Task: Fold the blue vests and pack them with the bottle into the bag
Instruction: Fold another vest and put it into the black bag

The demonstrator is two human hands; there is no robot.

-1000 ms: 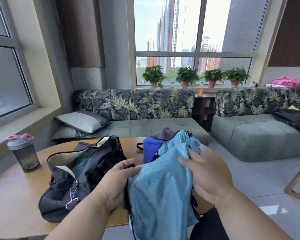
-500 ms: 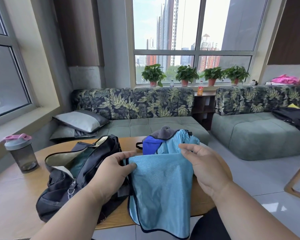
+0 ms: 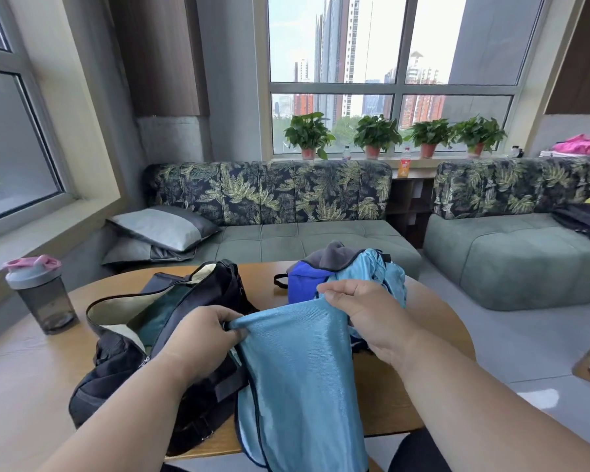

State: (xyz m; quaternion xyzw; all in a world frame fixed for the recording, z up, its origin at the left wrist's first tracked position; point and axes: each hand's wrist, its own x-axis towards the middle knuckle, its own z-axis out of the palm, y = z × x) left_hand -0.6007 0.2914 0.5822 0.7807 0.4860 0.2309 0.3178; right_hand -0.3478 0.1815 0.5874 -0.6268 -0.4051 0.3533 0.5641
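Where the wooden table (image 3: 41, 376) curves round at nine o'clock, stands a dark shaker bottle (image 3: 40, 294) with a grey lid and pink cap, upright, well apart from the rest. Behind it, a grey-framed side window and pale sill. Toward ten o'clock, on the green sofa (image 3: 286, 236) with its leaf-print back, lie two grey pillows (image 3: 164, 229), one stacked on the other. Nearer, at centre-left on the table, sits the black bag (image 3: 198, 294), mouth open, pale lining showing. Just over its near edge, the left hand (image 3: 198, 338), fingers curled, pinching the top corner of a light blue vest (image 3: 300, 379); the vest hangs down past the table's near edge at six o'clock. At its other top corner, the right hand (image 3: 365, 318), fingers bent, grasping the cloth. Beyond at twelve o'clock, on the table, a heap of clothes (image 3: 341, 270): royal blue, grey, more light blue. Farther back, a big window with four potted plants (image 3: 375, 136) on the sill and an orange drink bottle (image 3: 405, 164) just below. At two o'clock, a second sofa seat (image 3: 511, 260) bearing dark cloth.
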